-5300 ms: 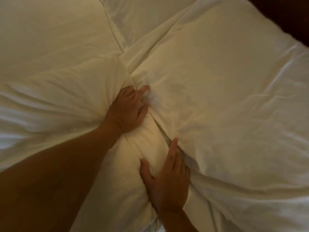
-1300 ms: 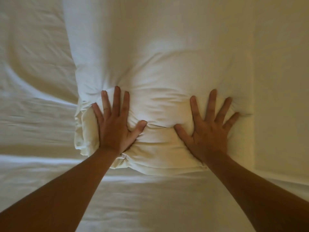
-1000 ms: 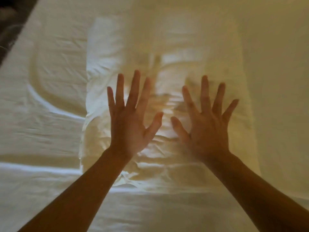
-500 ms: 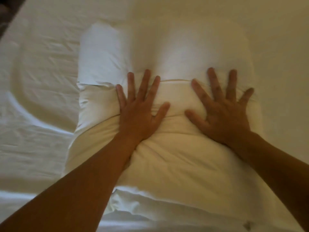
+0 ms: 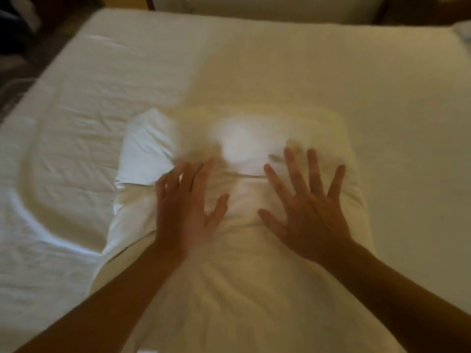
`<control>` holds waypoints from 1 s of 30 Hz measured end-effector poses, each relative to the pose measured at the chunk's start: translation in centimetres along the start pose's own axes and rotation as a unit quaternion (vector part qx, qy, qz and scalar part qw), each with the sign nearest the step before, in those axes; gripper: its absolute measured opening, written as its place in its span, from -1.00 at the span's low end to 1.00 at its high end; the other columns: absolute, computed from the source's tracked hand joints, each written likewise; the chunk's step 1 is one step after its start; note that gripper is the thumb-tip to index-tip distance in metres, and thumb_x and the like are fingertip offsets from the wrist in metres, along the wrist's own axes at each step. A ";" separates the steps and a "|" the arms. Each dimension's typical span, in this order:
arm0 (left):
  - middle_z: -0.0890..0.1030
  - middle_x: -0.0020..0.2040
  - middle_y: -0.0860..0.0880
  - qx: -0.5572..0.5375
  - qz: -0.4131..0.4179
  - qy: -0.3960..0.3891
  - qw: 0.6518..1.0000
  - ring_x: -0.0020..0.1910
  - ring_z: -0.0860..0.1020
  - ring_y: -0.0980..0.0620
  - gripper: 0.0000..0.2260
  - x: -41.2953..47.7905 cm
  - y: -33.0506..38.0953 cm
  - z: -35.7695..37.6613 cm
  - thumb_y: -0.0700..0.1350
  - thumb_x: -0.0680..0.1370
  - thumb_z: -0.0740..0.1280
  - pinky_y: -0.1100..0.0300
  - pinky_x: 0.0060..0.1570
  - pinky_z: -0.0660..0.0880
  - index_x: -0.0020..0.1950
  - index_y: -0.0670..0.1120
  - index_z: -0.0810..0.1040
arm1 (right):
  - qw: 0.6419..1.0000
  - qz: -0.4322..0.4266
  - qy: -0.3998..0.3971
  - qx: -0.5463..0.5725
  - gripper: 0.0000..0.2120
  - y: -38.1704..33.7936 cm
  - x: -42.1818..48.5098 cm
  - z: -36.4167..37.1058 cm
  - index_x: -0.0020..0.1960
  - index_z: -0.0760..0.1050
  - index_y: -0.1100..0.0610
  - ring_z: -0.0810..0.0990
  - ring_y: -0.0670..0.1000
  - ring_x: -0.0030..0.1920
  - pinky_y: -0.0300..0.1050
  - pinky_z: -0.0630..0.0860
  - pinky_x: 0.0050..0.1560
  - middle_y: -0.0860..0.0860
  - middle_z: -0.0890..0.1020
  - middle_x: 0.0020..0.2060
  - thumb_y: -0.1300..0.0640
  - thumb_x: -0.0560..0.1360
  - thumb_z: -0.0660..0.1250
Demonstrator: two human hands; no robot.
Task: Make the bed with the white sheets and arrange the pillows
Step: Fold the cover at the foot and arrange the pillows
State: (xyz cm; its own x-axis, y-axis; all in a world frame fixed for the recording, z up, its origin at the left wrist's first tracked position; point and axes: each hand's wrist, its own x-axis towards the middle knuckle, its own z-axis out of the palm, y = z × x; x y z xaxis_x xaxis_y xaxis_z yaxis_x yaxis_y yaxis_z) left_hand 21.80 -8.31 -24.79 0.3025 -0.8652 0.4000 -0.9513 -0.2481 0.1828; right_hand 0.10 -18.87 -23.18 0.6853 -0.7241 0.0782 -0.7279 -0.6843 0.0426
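Nearest to you, the white pillow (image 5: 244, 271) fills the low middle of the view, with its long side running away from you, and its near end goes out of the frame at the bottom. Your two forearms come in over this near part of the pillow. A little farther along the pillow, your left hand (image 5: 183, 212) is over its left half, fingers stretched out and a bit blurred, with nothing in its hold; your right hand (image 5: 308, 212) is over its right half, fingers spread wide, also holding nothing. Whether the palms press on the cloth or hang just above it, I cannot tell for sure because of the blur. Between the hands the case shows small wrinkles, and just beyond the fingertips the pillow has a bright, fuller part. Around the pillow on the left, the right and the far side lies the white sheet (image 5: 344, 67), creased on the left and smoother on the right. Beyond the pillow the bed ends at a pale headboard (image 5: 265, 6). I judge that you are in the step of plumping and flattening this pillow. The next move calls for even pressure of both flat palms, then for sliding the pillow toward the headboard and squaring it there
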 end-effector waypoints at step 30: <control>0.30 0.59 -0.03 0.065 -0.075 -0.106 0.989 0.60 0.13 -0.24 -0.30 12.0 -5.6 12.9 0.39 0.61 -0.06 -0.40 0.51 -0.12 0.62 0.01 0.24 | 0.982 0.142 -0.105 0.066 -0.25 5.7 14.7 7.1 0.58 -0.11 -0.38 -0.16 0.36 0.60 0.62 -0.21 0.39 -0.03 0.00 0.65 -0.60 0.45 -0.16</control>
State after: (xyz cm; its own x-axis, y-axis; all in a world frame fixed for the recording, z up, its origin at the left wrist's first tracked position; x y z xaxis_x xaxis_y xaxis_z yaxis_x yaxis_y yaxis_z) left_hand 30.03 -22.97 -32.59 0.4349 -0.8829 0.1770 -0.9003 -0.4228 0.1036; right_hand 6.19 -34.07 -28.87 0.4542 -0.8798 -0.1405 -0.8909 -0.4468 -0.0823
